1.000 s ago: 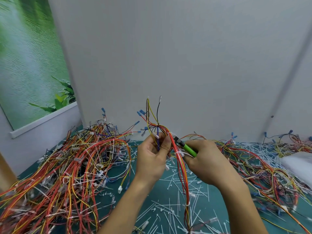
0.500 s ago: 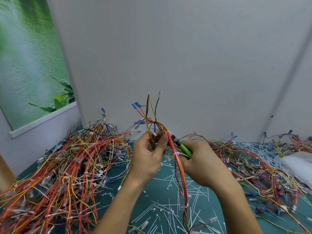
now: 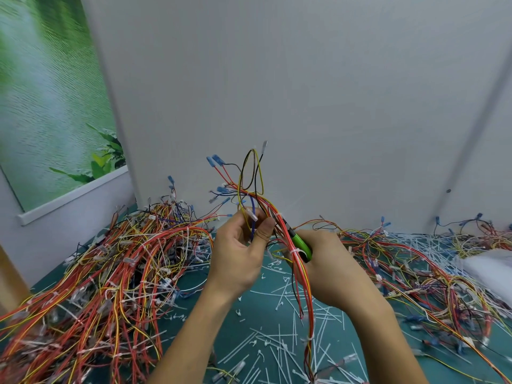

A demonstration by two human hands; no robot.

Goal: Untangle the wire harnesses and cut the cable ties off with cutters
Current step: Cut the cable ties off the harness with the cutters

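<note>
My left hand point(image 3: 241, 253) pinches a wire harness point(image 3: 300, 275) of red, orange and yellow wires near its upper end, thumb against the strands. Blue-tipped connectors fan out above the fingers. My right hand point(image 3: 329, 270) grips green-handled cutters point(image 3: 300, 242), whose dark jaws point up-left into the bundle beside my left thumb. A white cable tie point(image 3: 297, 250) wraps the harness just below the cutters. The harness hangs down between my forearms to the frame's lower edge.
A big tangle of harnesses point(image 3: 110, 273) covers the green mat point(image 3: 249, 322) on the left; another tangle point(image 3: 415, 273) spreads on the right. Cut white ties point(image 3: 279, 347) litter the mat. A white bag point(image 3: 490, 273) lies far right. A grey wall stands close behind.
Both hands rose slightly with the harness and shifted a little left. The cutters' jaws stayed against the bundle beside my left thumb.
</note>
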